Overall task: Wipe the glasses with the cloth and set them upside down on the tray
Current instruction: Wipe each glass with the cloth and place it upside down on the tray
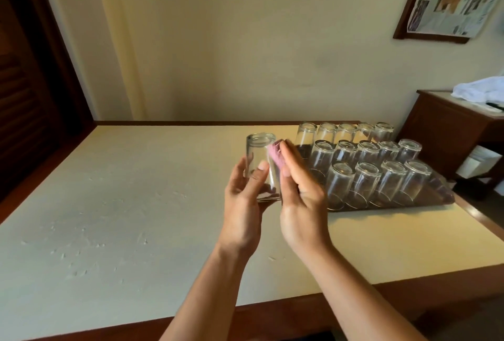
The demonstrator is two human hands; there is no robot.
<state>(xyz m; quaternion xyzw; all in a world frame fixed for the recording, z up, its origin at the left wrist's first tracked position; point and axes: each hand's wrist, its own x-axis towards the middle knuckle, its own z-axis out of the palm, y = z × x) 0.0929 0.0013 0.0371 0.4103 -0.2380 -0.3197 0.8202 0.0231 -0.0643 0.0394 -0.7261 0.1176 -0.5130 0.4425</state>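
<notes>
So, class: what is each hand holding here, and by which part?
The left hand grips the glass around its lower side wall, base up. The right hand pinches the pink cloth against the glass's side.

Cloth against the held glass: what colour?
Pink; the cloth shows in the head view, pressed by the right hand.

Bare desk [114, 204] fills the left and lower centre of the frame. At right, upturned glasses [365, 166] crowd the tray [443, 199], blocking passage there.

Tray [447, 196] on table [136, 204], right side — glasses [365, 177] inverted on it, apparently three rows.
</notes>
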